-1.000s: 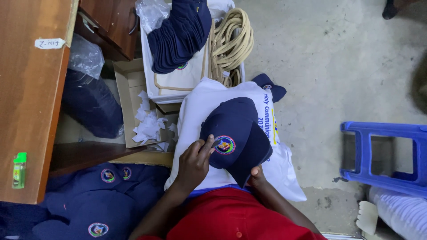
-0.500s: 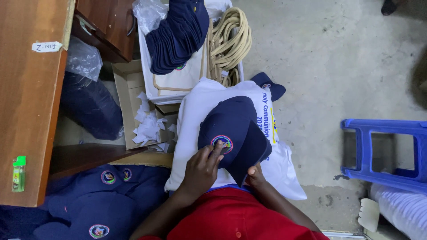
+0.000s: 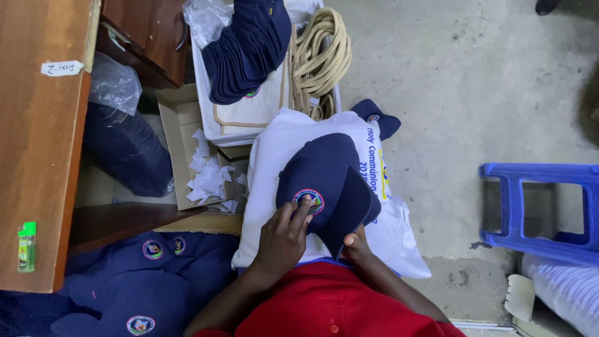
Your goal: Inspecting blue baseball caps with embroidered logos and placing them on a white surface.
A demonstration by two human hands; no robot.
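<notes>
We see a wooden desk (image 3: 37, 156) along the left, a green lighter (image 3: 26, 247) near its lower edge. A white bag (image 3: 274, 156) lies on the lap, a navy cap (image 3: 331, 181) on it. Our left hand (image 3: 284, 240) presses fingertips on the cap's round badge (image 3: 310, 201), fingers apart; our right hand (image 3: 357, 243) pinches the brim's edge.

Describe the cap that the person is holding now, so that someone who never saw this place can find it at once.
Start at the white printed cloth lying across the person's lap, in the middle of the view. The navy cap lies on top of it, with the left hand pressing its round badge and the right hand under its brim. The other navy caps lie in piles untouched; only this one is in hand.
</notes>
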